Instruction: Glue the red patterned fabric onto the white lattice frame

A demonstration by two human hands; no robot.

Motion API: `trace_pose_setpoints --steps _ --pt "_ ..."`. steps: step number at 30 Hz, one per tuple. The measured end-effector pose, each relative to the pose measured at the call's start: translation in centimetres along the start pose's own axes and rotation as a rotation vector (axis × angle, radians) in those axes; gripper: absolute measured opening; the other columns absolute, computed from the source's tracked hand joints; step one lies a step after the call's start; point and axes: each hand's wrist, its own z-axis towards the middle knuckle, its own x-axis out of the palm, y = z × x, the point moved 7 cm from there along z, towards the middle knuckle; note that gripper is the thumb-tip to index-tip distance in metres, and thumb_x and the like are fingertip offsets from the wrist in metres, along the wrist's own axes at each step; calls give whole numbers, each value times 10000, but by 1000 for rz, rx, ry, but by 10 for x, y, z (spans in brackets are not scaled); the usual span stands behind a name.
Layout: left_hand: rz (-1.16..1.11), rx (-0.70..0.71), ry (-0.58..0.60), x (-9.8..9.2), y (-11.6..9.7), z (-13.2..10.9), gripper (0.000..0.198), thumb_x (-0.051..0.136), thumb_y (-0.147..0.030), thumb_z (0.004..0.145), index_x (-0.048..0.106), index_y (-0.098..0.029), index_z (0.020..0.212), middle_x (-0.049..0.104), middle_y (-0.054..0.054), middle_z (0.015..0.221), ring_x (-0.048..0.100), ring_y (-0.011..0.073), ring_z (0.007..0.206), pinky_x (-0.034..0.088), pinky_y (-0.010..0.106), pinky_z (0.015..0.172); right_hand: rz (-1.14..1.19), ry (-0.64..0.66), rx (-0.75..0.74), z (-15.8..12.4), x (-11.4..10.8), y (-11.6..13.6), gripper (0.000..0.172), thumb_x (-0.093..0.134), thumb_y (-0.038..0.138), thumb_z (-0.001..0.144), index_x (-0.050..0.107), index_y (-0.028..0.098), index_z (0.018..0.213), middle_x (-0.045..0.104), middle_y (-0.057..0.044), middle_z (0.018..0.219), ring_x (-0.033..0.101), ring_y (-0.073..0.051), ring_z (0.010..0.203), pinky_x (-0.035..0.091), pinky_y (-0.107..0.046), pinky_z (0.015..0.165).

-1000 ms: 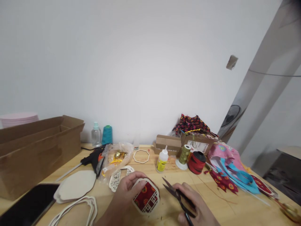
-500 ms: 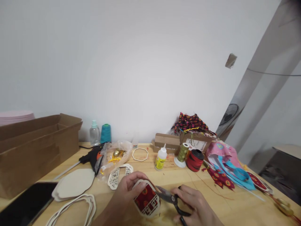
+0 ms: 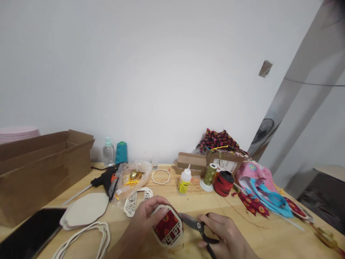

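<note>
My left hand (image 3: 147, 219) grips a cream lattice panel (image 3: 167, 226) backed with dark red patterned fabric, its thumb on the front face. My right hand (image 3: 225, 233) is wrapped round the black handles of the scissors (image 3: 198, 226). Their blades point left and lie at the panel's right edge; whether they touch the fabric there I cannot tell. Behind my left hand lies another lattice frame (image 3: 138, 199). A glue bottle (image 3: 184, 182) stands upright beyond the panel.
Left are a cardboard box (image 3: 45, 172), a phone (image 3: 32, 232), cream plates (image 3: 86, 210), thin frames (image 3: 101, 233) and a glue gun (image 3: 104, 181). Thread spools (image 3: 223, 183), a small carton (image 3: 191, 163) and pink-blue fabric (image 3: 258, 180) are at the right. A plastic bag (image 3: 134, 176) lies behind.
The scissors and my right hand have shifted very slightly right, and the blades look less open. The panel has turned slightly in my left hand.
</note>
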Motion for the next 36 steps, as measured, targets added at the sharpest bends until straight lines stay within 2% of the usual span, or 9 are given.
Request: trace_pose_setpoints --steps 6,9,14,18,21,23,28,31,36 --pt "-60 -21 -2 -1 4 0 178 637 -317 677 579 -164 747 704 55 682 620 174 607 470 281 574 -46 -160 -98 -6 0 0 282 563 272 769 560 150 1023 589 -44 622 544 -143 535 419 -205 494" --pt "-74 -25 -40 -3 2 0 191 665 -317 647 587 -164 731 701 43 647 617 166 581 465 267 558 35 -241 79 -7 -5 -16 250 582 296 741 602 158 948 616 -46 638 569 -155 537 444 -213 508" --pt "-99 -24 -60 -5 -1 2 196 691 -294 622 603 -150 722 705 52 649 620 163 593 464 253 566 -119 -38 525 -14 -9 -72 259 565 328 716 640 181 915 693 -83 821 642 -227 728 478 -271 637" --pt "-183 -40 -105 -10 2 3 207 683 -305 631 589 -172 759 700 25 650 618 161 587 472 275 570 -202 43 560 -20 -25 -99 314 560 193 661 636 191 965 691 -108 877 634 -265 799 468 -311 654" --pt "-247 -63 -142 -14 6 5 221 681 -316 629 587 -185 780 705 14 677 627 172 605 485 311 591 -242 76 518 -16 -34 -88 266 597 126 587 680 175 834 674 -120 787 608 -290 775 451 -350 664" --pt "-261 -76 -157 -16 9 7 229 694 -302 618 606 -173 785 710 22 688 630 173 618 486 311 604 -210 53 457 -4 -33 -61 311 625 167 609 666 191 916 638 -128 955 567 -285 891 426 -361 757" --pt "-228 -88 -140 -13 13 11 255 714 -294 593 658 -151 796 717 48 718 634 185 663 478 294 634 374 -136 345 47 2 4 325 619 349 708 637 194 993 658 -57 863 567 -188 750 433 -282 703" --pt "-218 -81 -131 -12 8 9 251 717 -314 582 679 -163 778 713 34 686 623 171 630 473 280 627 574 -207 358 74 27 7 219 554 311 757 705 160 707 628 -17 602 524 -138 562 391 -224 526" --pt "-188 -59 -161 -15 1 5 270 620 -385 678 695 -143 770 682 16 586 569 125 534 431 218 533 695 -277 404 88 48 -10 291 557 354 740 681 119 621 608 -13 543 500 -117 501 378 -204 470"
